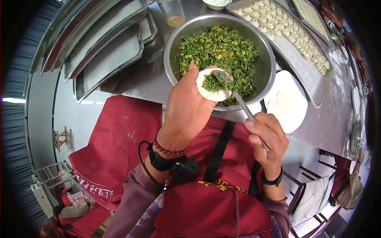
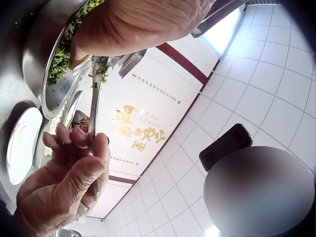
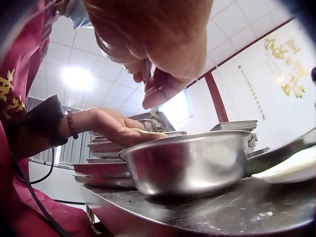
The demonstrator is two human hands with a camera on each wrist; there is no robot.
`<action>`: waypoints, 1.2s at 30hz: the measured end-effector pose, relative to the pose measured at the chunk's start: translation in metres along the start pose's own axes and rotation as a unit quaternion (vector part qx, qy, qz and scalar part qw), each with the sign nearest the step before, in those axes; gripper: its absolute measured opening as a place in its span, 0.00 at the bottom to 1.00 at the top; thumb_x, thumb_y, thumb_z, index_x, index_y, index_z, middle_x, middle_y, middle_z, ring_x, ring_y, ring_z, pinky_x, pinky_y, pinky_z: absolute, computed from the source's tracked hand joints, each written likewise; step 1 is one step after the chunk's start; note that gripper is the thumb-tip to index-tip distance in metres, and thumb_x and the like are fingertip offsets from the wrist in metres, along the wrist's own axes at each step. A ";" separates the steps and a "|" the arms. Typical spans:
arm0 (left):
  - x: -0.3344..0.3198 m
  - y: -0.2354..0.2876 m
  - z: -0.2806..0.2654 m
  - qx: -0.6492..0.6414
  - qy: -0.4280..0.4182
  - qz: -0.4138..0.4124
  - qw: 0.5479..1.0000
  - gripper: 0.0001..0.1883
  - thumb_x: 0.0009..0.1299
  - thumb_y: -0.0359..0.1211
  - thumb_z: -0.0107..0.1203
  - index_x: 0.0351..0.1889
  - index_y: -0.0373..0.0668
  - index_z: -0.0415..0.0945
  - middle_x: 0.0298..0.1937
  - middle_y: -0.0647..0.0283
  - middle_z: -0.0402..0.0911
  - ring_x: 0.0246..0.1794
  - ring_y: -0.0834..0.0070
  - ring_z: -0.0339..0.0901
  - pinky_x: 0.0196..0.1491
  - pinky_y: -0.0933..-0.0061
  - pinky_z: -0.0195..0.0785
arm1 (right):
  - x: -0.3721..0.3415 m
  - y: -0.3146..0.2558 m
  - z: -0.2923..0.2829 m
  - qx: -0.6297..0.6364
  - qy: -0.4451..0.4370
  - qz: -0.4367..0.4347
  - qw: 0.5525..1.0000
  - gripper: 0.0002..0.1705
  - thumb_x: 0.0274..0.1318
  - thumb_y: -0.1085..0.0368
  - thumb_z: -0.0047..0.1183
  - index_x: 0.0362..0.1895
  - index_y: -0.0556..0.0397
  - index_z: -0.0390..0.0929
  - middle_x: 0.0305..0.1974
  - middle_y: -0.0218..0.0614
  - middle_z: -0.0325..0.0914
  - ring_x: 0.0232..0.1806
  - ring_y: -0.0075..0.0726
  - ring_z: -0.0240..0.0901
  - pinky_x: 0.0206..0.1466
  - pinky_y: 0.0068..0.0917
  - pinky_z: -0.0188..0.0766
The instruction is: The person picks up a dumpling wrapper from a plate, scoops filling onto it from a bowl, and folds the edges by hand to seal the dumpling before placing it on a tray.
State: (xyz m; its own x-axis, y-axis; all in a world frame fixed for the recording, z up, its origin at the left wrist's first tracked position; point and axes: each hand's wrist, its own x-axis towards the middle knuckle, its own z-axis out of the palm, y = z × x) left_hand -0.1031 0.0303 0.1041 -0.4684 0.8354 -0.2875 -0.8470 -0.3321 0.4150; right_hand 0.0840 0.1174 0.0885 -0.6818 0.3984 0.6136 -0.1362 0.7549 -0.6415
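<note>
In the head view, my left hand [image 1: 186, 107] carries a round white dough wrapper [image 1: 215, 95] palm up, over the near rim of a steel bowl [image 1: 170, 59]. The thumb stands up at the wrapper's left edge. Chopped green and yellow filling [image 1: 216, 47] covers the inside of the bowl, and a small mound of it lies on the wrapper. My right hand [image 1: 268, 139] grips a metal spoon [image 1: 244, 105] by its handle. The spoon's bowl rests over the mound, with green bits clinging to it. From the right wrist view, the wrapper [image 3: 148, 133] sits on outstretched fingers beside the bowl.
Right of the bowl is a white plate [image 1: 295, 107] with more wrappers [image 1: 279, 105]. A tray [image 1: 291, 51] at the back right bears many shaped dumplings. Stacked metal trays [image 1: 107, 63] stand at the left, near a clear cup [image 1: 172, 12]. The steel table's [image 1: 147, 93] near edge faces the apron.
</note>
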 end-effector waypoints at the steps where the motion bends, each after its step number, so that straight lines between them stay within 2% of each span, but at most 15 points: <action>1: -0.001 0.000 -0.001 0.009 0.000 -0.004 1.000 0.28 0.82 0.44 0.26 0.64 0.27 0.58 0.62 0.42 0.68 0.65 0.47 0.65 0.71 0.51 0.54 | -0.001 -0.001 0.000 0.002 -0.009 0.007 1.000 0.16 0.52 0.60 0.64 0.45 0.52 0.82 0.37 0.40 0.76 0.29 0.38 0.73 0.30 0.31 0.69; 4: 0.000 0.001 -0.001 -0.009 0.024 -0.016 1.000 0.27 0.82 0.43 0.26 0.64 0.26 0.58 0.62 0.42 0.68 0.65 0.47 0.65 0.71 0.51 0.54 | -0.003 -0.001 0.001 0.016 -0.013 -0.002 1.000 0.16 0.52 0.60 0.64 0.45 0.52 0.82 0.37 0.40 0.76 0.28 0.38 0.73 0.30 0.30 0.69; 10: 0.001 -0.001 -0.001 -0.007 -0.011 -0.005 1.000 0.27 0.82 0.43 0.26 0.64 0.26 0.58 0.61 0.41 0.68 0.65 0.45 0.64 0.71 0.50 0.53 | -0.003 -0.002 -0.002 0.012 0.003 -0.002 1.000 0.15 0.53 0.60 0.64 0.44 0.52 0.82 0.36 0.40 0.75 0.28 0.37 0.73 0.29 0.30 0.69; 14: 0.000 0.000 0.002 -0.004 -0.004 0.001 1.000 0.28 0.82 0.43 0.26 0.64 0.26 0.58 0.62 0.42 0.69 0.65 0.45 0.64 0.71 0.50 0.53 | -0.006 -0.002 0.001 0.017 -0.001 0.017 1.000 0.14 0.53 0.59 0.63 0.42 0.53 0.83 0.36 0.40 0.75 0.28 0.37 0.72 0.30 0.29 0.69; 20: -0.001 0.000 0.002 -0.011 -0.017 -0.005 1.000 0.27 0.82 0.44 0.26 0.65 0.28 0.57 0.63 0.42 0.66 0.66 0.44 0.63 0.71 0.46 0.53 | -0.004 -0.006 -0.008 0.020 0.007 -0.007 1.000 0.13 0.48 0.66 0.66 0.40 0.54 0.84 0.36 0.41 0.75 0.29 0.37 0.73 0.31 0.30 0.69; 25: -0.003 0.002 0.005 -0.004 0.002 -0.026 1.000 0.27 0.82 0.44 0.23 0.66 0.29 0.56 0.66 0.42 0.63 0.66 0.41 0.61 0.69 0.41 0.53 | -0.001 -0.005 -0.002 0.014 -0.030 -0.009 0.999 0.13 0.45 0.73 0.62 0.39 0.55 0.83 0.36 0.41 0.76 0.29 0.37 0.73 0.32 0.30 0.70; 26: -0.003 0.004 0.004 0.152 -0.035 0.014 0.988 0.28 0.82 0.44 0.23 0.65 0.28 0.56 0.66 0.42 0.63 0.66 0.41 0.61 0.70 0.42 0.53 | -0.002 -0.004 -0.002 0.011 -0.032 -0.010 0.999 0.13 0.44 0.73 0.61 0.39 0.56 0.83 0.36 0.41 0.76 0.30 0.37 0.73 0.32 0.30 0.70; 28: -0.005 0.007 0.004 0.299 -0.058 0.060 0.950 0.28 0.82 0.44 0.23 0.66 0.28 0.55 0.66 0.42 0.63 0.67 0.41 0.61 0.70 0.43 0.52 | -0.005 -0.003 -0.006 0.047 -0.015 0.001 0.999 0.11 0.46 0.73 0.61 0.38 0.57 0.83 0.35 0.41 0.76 0.30 0.37 0.73 0.34 0.29 0.71; 32: -0.010 0.010 0.003 0.317 -0.065 0.084 0.943 0.28 0.82 0.43 0.23 0.67 0.28 0.54 0.67 0.41 0.63 0.68 0.41 0.60 0.71 0.44 0.51 | -0.004 -0.005 -0.017 0.025 0.061 0.053 0.996 0.09 0.52 0.73 0.57 0.39 0.60 0.82 0.33 0.40 0.78 0.31 0.35 0.74 0.36 0.27 0.71; 35: -0.014 0.012 0.003 0.346 -0.076 0.087 0.931 0.28 0.82 0.43 0.24 0.68 0.28 0.53 0.67 0.41 0.63 0.68 0.41 0.60 0.72 0.45 0.50 | 0.004 -0.002 -0.019 -0.017 0.085 0.164 0.983 0.08 0.57 0.73 0.54 0.40 0.60 0.82 0.33 0.39 0.79 0.31 0.33 0.74 0.36 0.25 0.71; 36: -0.015 0.013 0.003 0.355 -0.079 0.085 0.928 0.28 0.82 0.43 0.24 0.68 0.27 0.53 0.67 0.40 0.62 0.68 0.41 0.60 0.72 0.45 0.49 | 0.006 0.001 -0.016 -0.012 0.106 0.203 0.973 0.08 0.60 0.73 0.53 0.42 0.59 0.82 0.31 0.38 0.79 0.29 0.29 0.74 0.35 0.23 0.70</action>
State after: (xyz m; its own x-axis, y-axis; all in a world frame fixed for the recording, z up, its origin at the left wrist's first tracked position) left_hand -0.1059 0.0147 0.1162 -0.4901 0.8697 -0.0587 -0.3594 -0.1402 0.9226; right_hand 0.0908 0.1289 0.0990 -0.5115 0.7629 0.3953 0.1311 0.5240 -0.8416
